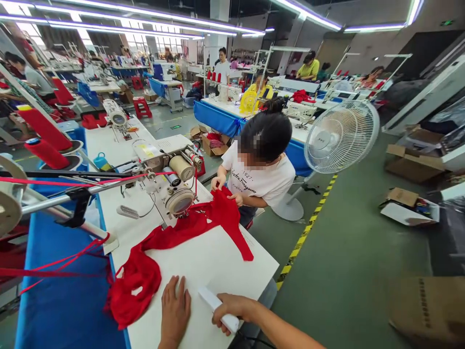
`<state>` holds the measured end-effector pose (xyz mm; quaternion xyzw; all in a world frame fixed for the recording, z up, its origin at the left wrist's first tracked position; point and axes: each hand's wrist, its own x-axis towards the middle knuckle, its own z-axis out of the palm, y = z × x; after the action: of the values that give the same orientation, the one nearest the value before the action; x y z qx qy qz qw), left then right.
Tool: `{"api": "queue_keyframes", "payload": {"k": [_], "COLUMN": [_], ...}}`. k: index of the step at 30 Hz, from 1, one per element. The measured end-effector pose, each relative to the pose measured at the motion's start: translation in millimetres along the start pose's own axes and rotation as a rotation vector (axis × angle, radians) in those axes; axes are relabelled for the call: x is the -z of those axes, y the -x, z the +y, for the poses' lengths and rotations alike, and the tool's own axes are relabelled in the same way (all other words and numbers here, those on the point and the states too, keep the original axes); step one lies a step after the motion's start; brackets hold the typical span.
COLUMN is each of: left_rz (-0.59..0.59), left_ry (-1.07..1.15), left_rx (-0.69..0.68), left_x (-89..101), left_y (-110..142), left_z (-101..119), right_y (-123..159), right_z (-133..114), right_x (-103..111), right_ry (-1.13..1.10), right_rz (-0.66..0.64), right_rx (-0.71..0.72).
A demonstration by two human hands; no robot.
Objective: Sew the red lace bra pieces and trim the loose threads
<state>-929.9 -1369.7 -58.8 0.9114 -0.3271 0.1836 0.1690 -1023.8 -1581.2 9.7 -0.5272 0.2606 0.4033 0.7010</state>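
My left hand (176,310) lies flat on the white sewing table (189,257), fingers stretched out, holding nothing. Just right of it, my right hand (232,310) is wrapped round a white oblong handheld device (210,296) with a dark cord at its lower end; its exact kind I cannot make out. Bunched red fabric (140,274) rests at the table's left edge, close to my left hand. It runs back under the sewing machine (178,194) to the hands (225,191) of a seated co-worker, who holds part of it.
Red thread cones (47,131) stand at the left, with red strips stretched across a metal arm. A blue cloth (69,291) hangs along the table's left side. To the right are a large fan (337,138), yellow-black floor tape (305,232) and cardboard boxes (428,310). Other people sit at machines behind.
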Motion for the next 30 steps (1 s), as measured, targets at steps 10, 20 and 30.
{"api": "queue_keyframes", "payload": {"k": [10,20,30], "left_rz": [0.029,0.063,0.048], "left_ry": [0.001,-0.014,-0.038], "left_rx": [-0.036,-0.060,-0.099], "left_x": [-0.8,3.7,5.3], "left_y": [1.1,4.8,3.9], "left_z": [-3.1,3.6,10.2], "right_y": [7.9,20.3,61.4], "right_z": [1.3,15.9,49.6], "right_x": [-12.9,-12.7,19.6], "right_ry": [-0.021,0.028,0.030], "right_rz": [0.070,0.057,0.026], "right_rx": [0.043,0.076,0.077]}}
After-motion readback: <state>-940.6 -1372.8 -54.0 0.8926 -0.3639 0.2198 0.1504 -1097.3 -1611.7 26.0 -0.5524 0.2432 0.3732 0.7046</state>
